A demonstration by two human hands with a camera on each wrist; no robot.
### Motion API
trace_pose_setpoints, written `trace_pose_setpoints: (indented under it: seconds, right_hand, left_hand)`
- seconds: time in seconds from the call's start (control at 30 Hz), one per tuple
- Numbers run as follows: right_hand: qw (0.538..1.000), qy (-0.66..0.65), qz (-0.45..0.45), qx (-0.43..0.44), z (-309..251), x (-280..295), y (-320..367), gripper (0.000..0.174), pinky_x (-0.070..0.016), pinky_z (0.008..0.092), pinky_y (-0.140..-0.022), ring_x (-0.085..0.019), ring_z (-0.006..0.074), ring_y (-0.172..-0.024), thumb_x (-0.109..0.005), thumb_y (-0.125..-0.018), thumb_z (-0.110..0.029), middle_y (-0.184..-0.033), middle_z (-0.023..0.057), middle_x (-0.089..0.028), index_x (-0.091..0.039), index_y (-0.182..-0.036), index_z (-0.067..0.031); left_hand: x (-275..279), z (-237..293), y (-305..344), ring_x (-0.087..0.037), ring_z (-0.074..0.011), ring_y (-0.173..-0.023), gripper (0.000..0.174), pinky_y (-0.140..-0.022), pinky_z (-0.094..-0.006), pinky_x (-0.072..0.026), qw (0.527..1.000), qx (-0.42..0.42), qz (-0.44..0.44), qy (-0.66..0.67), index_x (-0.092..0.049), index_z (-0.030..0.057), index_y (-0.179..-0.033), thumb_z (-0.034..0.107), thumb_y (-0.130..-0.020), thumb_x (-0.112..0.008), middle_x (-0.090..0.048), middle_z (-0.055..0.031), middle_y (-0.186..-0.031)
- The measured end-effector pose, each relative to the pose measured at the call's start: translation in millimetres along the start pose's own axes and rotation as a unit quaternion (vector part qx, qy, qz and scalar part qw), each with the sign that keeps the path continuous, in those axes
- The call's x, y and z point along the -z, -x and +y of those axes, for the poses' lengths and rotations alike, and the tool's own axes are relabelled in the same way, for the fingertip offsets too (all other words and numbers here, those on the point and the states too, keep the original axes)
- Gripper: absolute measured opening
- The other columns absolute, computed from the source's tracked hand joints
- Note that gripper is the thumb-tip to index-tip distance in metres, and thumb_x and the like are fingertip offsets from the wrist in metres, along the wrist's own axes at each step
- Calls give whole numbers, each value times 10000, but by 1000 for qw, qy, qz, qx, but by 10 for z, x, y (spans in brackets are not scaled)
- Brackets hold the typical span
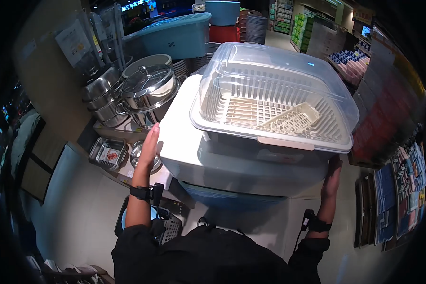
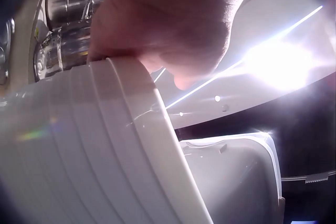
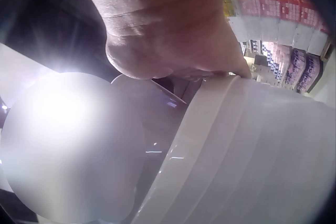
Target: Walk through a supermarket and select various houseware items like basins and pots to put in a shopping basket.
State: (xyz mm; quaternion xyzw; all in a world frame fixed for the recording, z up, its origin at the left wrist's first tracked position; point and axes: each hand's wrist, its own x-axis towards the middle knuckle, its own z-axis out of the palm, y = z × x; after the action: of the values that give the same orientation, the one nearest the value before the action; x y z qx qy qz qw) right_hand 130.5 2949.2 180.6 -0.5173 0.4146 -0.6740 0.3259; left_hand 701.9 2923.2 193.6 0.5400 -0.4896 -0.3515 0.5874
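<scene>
A large pale plastic tub is in front of me, with a white dish rack under a clear domed lid on top of it. My left hand lies along the tub's left side, fingers straight and together. On the opposite side, my right hand lies against the tub, its fingertips partly hidden by it. Each wrist view shows a ridged white plastic side, with the left hand and right hand right at its edge. Inside the rack lies a slotted cream-coloured holder.
Steel pots and a steel tray sit on a low shelf at left. Behind stands a big blue tub. Folded textiles hang at right. A blue tub shows beneath the pale one. Tiled floor surrounds me.
</scene>
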Motion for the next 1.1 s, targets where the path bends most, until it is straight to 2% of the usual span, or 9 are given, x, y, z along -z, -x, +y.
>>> trace_pose_setpoints:
  seconds: [0.2, 0.37, 0.43, 0.57, 0.67, 0.8, 0.9, 1.0, 1.1]
  right_hand:
    - [998, 11, 63, 3, 147, -64, 42, 643, -120, 355, -1167, -203, 242, -1425, -163, -1030, -460, -1543, 131, -229, -212, -1481, -3]
    - [983, 84, 165, 18, 49, -410, 552, 512, -251, 370, -1115, -365, 277, -1318, -229, -1044, -298, -1434, 194, -372, -340, -1390, 62]
    - [920, 276, 160, 228, -35, -719, 958, 438, -332, 386, -1054, -457, 279, -1206, -249, -1032, -243, -1316, 202, -454, -438, -1256, 84]
    - [979, 105, -57, 163, 160, -1397, 1513, 360, -415, 372, -977, -525, 251, -1110, -359, -996, -194, -1245, 173, -499, -473, -1236, 48]
    - [964, 111, -241, 34, 306, -2018, 1763, 303, -467, 364, -909, -590, 277, -1006, -532, -903, -65, -1184, 190, -546, -539, -1189, 34]
    - [841, 200, -501, -25, 563, -2784, 2211, 547, -390, 396, -1029, -447, 377, -1264, -592, -889, -233, -1387, 216, -427, -411, -1359, -19]
    - [745, 240, -622, 6, 903, -3366, 2670, 699, -354, 419, -1064, -359, 395, -1326, -608, -868, -265, -1473, 248, -291, -277, -1444, -48]
    - [676, 270, -684, 33, 1117, -3842, 3110, 755, -361, 440, -1057, -335, 396, -1341, -638, -834, -242, -1483, 250, -266, -248, -1457, -68]
    - [612, 302, -729, 47, 1255, -4133, 3438, 790, -354, 445, -1063, -320, 392, -1350, -662, -800, -207, -1494, 245, -243, -244, -1462, -97]
  left_hand:
    - [-28, -69, 100, -280, -253, -1393, 654, -1139, -339, -177, 999, -46, 15, 0, -268, -5, -1462, 436, -998, -402, -313, -169, -1496]
    - [213, -107, 533, -262, -267, -1397, 683, -1131, -336, -197, 996, -43, 45, -62, -199, -25, -1474, 394, -993, -444, -262, -210, -1509]
    - [443, -308, 850, -290, -279, -1384, 671, -1121, -343, -227, 991, -22, 77, -111, -231, -29, -1464, 382, -986, -462, -293, -217, -1494]
    - [957, -841, 1634, -307, -285, -1379, 700, -1116, -353, -244, 980, 95, 128, -117, -265, -33, -1451, 404, -959, -502, -328, -224, -1476]
    - [1316, -1303, 2307, -366, -329, -1345, 802, -1093, -370, -300, 939, 234, 158, -196, -314, -51, -1423, 487, -892, -580, -380, -256, -1433]
    - [1643, -1867, 3178, -429, -303, -1294, 811, -1053, -353, -358, 899, 377, 44, -218, -324, -58, -1415, 508, -893, -579, -442, -279, -1366]
    - [1575, -1761, 3586, -484, -273, -1238, 791, -1037, -333, -367, 895, 420, -57, -141, -384, -54, -1388, 559, -907, -519, -518, -215, -1311]
    - [1484, -1777, 3795, -621, -178, -983, 602, -810, -303, -503, 890, 454, -35, -13, -558, -23, -1174, 527, -938, -490, -658, -131, -1057]
    - [1441, -2025, 3894, -587, -128, -569, 457, -522, -238, -456, 903, 424, -19, 65, -596, 31, -1040, 472, -944, -523, -632, -66, -737]
